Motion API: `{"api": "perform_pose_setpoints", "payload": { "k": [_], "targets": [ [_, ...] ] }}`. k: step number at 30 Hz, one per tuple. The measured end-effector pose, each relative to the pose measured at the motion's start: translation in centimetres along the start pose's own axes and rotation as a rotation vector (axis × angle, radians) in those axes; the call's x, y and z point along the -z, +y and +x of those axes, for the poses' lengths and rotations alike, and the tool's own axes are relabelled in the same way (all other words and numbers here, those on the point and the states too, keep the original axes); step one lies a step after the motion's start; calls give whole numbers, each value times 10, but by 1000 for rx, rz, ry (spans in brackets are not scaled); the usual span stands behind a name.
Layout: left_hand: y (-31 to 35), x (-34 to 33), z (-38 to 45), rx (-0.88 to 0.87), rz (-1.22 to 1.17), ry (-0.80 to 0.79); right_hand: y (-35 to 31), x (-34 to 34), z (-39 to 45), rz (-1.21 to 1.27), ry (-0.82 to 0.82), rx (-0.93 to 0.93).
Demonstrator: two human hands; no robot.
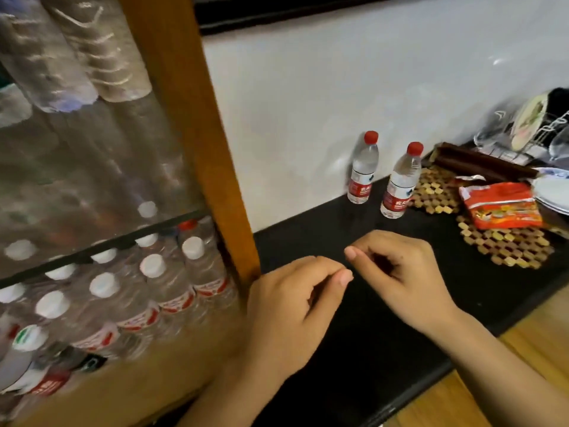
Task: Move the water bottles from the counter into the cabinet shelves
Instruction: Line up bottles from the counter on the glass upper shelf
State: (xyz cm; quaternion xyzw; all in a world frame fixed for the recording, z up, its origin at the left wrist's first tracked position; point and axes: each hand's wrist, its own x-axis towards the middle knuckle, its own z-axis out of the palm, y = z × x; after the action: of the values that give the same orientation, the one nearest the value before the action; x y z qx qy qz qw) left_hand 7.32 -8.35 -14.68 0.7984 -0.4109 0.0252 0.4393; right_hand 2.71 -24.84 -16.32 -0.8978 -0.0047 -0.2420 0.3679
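both hands point(338, 291) loosely curled, empty

A bare stretch of black table point(308, 241) lies open between the cabinet's wooden post point(197, 124) and two red-capped bottles point(363, 167) by the wall; woven mats point(505, 245), a red snack packet point(498, 204) and a dish rack point(529, 134) crowd the right, while white-capped bottles point(154, 285) pack the lower shelf

Two bottles point(383, 175) stand on counter point(308, 241)
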Motion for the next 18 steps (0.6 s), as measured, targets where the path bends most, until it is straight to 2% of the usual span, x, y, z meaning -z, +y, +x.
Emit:
{"api": "perform_pose_setpoints", "payload": {
  "k": [9, 14, 18],
  "targets": [
    [-48, -166, 102, 424, -221, -29, 178, 54, 26, -42, -2, -295],
    [-88, -219, 163, 580, -251, 11, 250, 70, 56, -32, 32, -409],
    [-112, -244, 224, 603, -302, 112, 289, 72, 94, 68, 105, -529]
  ]
}}
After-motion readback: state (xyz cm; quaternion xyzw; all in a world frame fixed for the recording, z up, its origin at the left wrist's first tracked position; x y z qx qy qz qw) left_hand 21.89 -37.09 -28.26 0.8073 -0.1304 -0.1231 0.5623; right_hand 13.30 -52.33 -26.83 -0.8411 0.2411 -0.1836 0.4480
